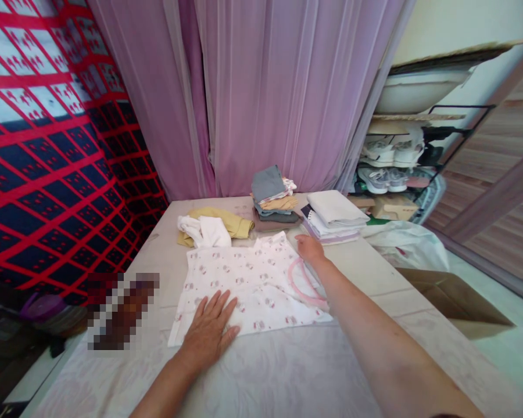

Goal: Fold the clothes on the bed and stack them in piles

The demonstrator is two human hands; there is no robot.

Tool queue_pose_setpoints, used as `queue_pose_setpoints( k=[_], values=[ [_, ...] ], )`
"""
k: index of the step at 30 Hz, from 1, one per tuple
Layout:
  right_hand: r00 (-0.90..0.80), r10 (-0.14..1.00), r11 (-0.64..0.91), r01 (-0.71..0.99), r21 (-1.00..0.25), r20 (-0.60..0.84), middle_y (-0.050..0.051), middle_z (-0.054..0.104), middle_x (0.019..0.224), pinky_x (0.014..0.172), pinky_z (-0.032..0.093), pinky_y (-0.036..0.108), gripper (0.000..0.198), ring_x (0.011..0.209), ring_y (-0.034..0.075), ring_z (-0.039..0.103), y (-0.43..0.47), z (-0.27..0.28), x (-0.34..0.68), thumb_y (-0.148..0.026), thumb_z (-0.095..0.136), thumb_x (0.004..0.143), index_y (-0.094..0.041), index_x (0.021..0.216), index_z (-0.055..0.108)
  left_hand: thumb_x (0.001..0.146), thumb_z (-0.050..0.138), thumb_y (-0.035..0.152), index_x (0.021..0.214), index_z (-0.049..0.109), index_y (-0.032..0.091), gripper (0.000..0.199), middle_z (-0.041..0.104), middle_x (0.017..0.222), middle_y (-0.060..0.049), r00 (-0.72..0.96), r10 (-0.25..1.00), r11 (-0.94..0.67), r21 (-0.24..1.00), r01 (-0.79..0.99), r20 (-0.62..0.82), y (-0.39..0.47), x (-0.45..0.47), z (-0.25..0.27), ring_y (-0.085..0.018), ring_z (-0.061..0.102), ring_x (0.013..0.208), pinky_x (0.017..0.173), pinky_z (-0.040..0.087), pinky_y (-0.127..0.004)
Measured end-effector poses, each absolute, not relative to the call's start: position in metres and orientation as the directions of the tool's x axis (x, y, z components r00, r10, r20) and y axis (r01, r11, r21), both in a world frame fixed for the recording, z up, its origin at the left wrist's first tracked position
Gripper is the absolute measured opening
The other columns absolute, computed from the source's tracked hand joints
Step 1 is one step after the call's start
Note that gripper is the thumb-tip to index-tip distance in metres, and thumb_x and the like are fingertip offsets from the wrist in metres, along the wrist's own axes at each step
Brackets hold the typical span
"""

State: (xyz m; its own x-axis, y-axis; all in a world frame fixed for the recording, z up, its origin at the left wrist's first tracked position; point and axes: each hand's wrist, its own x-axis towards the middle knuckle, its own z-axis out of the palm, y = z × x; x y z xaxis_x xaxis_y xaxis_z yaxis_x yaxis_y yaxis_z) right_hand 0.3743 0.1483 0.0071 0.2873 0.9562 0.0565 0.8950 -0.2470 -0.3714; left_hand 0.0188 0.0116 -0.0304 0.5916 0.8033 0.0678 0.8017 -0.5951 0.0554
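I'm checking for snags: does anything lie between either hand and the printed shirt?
Nothing visible does. The left hand lies on the shirt; the right hand is at its neck end. The white stack lies beyond.

No text, label, brand, number or sign can be read in the head view, the small marks on the shirt and the checked cloth included.

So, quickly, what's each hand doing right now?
Left hand: open, resting on the printed shirt.
Right hand: curled at the shirt's edge; whether it grips the fabric cannot be told.
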Motion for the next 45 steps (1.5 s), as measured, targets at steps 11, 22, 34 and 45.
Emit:
queue_pose_setpoints(
  k=[11, 22, 34, 45],
  values=[
    [0.163, 0.984, -0.177, 0.909, -0.378, -0.070, 0.001, 0.070, 0.072, 0.059, 0.042, 0.021, 0.008, 0.070, 0.016, 0.063, 0.178, 0.005, 0.373, -0.017, 0.063, 0.066, -0.021, 0.066, 0.070, 0.094, 0.033, 0.052, 0.146, 0.027, 0.032, 0.057, 0.031, 0.152, -0.003, 0.604, 0.790, -0.612, 0.060, 0.789, 0.105, 0.010, 0.015, -0.037, -0.027, 0.028, 0.139, 0.111, 0.023, -0.050],
    [0.211, 0.896, 0.012, 0.869, -0.495, 0.391, 0.004, 0.072, 0.098, 0.085, 0.045, 0.028, 0.043, 0.094, 0.018, 0.063, 0.184, 0.073, 0.361, -0.008, 0.040, 0.075, -0.018, 0.110, 0.064, 0.092, 0.035, 0.055, 0.145, 0.031, 0.030, 0.059, 0.028, 0.152, -0.006, 0.593, 0.805, -0.586, 0.170, 0.792, 0.011, 0.011, 0.018, -0.027, -0.030, 0.025, 0.139, 0.111, 0.022, -0.056],
    [0.388, 0.876, 0.140, 0.362, -0.921, 0.286, 0.003, 0.067, 0.082, 0.064, 0.047, 0.028, 0.044, 0.061, 0.013, 0.055, 0.148, 0.027, 0.357, -0.026, 0.055, 0.063, -0.014, 0.105, 0.064, 0.088, 0.039, 0.032, 0.129, 0.052, 0.013, 0.047, 0.050, 0.138, -0.013, 0.333, 0.895, -0.403, 0.223, 0.887, 0.296, 0.121, -0.039, 0.014, -0.024, 0.045, 0.128, 0.108, 0.035, -0.041],
    [0.177, 0.876, 0.311, 0.503, -0.806, 0.449, 0.006, 0.064, 0.099, 0.070, 0.049, 0.031, 0.034, 0.082, 0.018, 0.060, 0.091, 0.035, 0.363, -0.026, 0.052, 0.070, -0.022, 0.100, 0.066, 0.082, 0.050, 0.036, 0.096, 0.065, 0.025, 0.023, 0.070, 0.090, -0.004, 0.331, 0.936, -0.341, 0.072, 0.937, 0.122, 0.150, -0.043, 0.046, -0.025, 0.061, 0.092, 0.089, 0.041, -0.040]
  ],
)
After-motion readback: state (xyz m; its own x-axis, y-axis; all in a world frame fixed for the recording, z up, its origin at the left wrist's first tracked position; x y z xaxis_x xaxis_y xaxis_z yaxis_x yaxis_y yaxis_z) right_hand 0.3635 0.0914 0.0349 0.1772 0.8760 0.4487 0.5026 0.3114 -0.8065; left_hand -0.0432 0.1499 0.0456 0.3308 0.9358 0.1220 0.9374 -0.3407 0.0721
